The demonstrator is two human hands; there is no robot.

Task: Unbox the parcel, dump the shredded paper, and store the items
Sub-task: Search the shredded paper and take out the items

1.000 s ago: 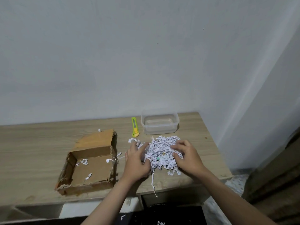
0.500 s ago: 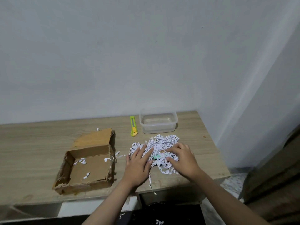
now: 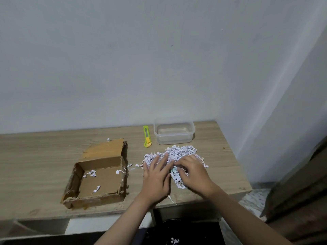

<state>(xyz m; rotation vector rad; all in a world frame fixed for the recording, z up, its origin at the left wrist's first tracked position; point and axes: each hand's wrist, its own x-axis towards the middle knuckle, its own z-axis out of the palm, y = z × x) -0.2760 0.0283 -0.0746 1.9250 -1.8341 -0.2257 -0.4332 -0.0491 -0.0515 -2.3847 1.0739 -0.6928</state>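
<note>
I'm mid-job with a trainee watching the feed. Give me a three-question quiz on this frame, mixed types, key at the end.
1. True or false: the cardboard box lies open with only a few paper scraps inside.
2. The yellow-green utility knife lies: A) inside the box, B) just left of the clear plastic container, C) under the shredded paper pile.
3. Fill in: the left hand and right hand both rest on the ____.

Key: 1 true; 2 B; 3 shredded paper pile.
</note>
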